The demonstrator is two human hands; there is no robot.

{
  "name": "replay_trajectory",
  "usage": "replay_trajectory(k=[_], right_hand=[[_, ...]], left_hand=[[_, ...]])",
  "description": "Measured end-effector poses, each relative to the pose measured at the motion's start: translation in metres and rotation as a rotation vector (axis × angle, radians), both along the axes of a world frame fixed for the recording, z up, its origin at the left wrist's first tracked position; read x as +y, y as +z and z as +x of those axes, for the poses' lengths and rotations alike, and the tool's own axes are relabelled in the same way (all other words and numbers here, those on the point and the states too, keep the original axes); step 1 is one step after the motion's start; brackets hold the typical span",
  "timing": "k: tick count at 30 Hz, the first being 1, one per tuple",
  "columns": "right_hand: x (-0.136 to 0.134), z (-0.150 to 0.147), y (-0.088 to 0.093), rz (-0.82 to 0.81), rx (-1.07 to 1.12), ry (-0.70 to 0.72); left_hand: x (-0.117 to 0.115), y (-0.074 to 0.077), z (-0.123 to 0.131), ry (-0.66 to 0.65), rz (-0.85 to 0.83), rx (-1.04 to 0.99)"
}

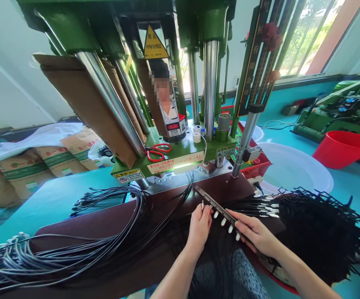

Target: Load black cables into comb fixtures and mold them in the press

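Head cam, only view here. Dark flat bar (219, 210), long & thin, looks like metal or hard plastic, lies diagonal across the brown bench (105, 224) right in front of the green press (173, 158). Row of small silvery plugs (226, 222) sticks out along its near edge, each on a thin black cable.

Left hand (199, 227): fingers curled in, thumb & forefinger pinched on one plug at the bar's far end, so grasping that plug, not the bar itself. Right hand (255, 233): half-closed, fingers laid over the bar's near end w/ thumb underneath, gripping it.

Glossy black cables (120, 232) fan out left over the bench in long loops, ends bunched w/ pale tips at the far left. Right of the hands there's a big tangled heap of black cords (323, 236), matte & spiky-looking, more silver tips poking toward the bar.

On the press deck: red-handled scissors (158, 152), shiny chrome columns (210, 87). Behind right: white round tub (295, 168), smooth red plastic bin (343, 148). Left bg: brown paper sacks (43, 164). Another person partly visible behind the press.
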State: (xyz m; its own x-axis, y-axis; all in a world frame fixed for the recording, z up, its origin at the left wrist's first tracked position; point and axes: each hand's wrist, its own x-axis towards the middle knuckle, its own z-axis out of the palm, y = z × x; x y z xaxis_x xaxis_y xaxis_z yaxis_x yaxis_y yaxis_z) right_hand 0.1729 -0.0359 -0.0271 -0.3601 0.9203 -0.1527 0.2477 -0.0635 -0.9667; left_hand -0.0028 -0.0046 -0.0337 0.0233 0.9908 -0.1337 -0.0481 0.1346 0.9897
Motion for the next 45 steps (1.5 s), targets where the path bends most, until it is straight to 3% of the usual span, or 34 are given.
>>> replay_trajectory(k=[4,9,13,15,18,23,26,30,36,45], right_hand=[[-0.001,-0.002,0.004,0.053,-0.077,0.023],[0.002,0.001,-0.001,-0.050,0.052,-0.024],[0.004,0.005,-0.004,-0.098,0.144,-0.061],[0.005,0.006,-0.002,-0.102,0.160,-0.059],[0.005,0.005,0.001,-0.097,0.161,-0.032],[0.005,0.006,0.001,-0.101,0.128,0.018],[0.005,0.007,0.000,-0.121,0.099,0.027],[0.006,0.008,0.001,-0.135,0.057,0.033],[0.005,0.006,0.004,-0.118,0.041,0.041],[0.003,0.006,0.000,-0.067,-0.029,0.098]], left_hand=[[0.001,-0.003,-0.002,0.002,0.081,0.093],[0.005,0.010,-0.013,-0.113,0.080,0.062],[0.007,0.018,-0.026,0.091,0.052,-0.163],[0.007,0.016,-0.030,0.095,-0.033,-0.219],[0.006,0.010,-0.029,-0.049,-0.110,-0.131],[0.007,0.000,-0.024,-0.125,0.088,0.130],[0.007,-0.003,-0.025,-0.156,0.110,0.192],[0.008,-0.003,-0.028,-0.163,0.109,0.187],[0.007,0.000,-0.029,-0.194,-0.021,0.045],[0.007,-0.009,-0.028,-0.155,0.051,0.086]])
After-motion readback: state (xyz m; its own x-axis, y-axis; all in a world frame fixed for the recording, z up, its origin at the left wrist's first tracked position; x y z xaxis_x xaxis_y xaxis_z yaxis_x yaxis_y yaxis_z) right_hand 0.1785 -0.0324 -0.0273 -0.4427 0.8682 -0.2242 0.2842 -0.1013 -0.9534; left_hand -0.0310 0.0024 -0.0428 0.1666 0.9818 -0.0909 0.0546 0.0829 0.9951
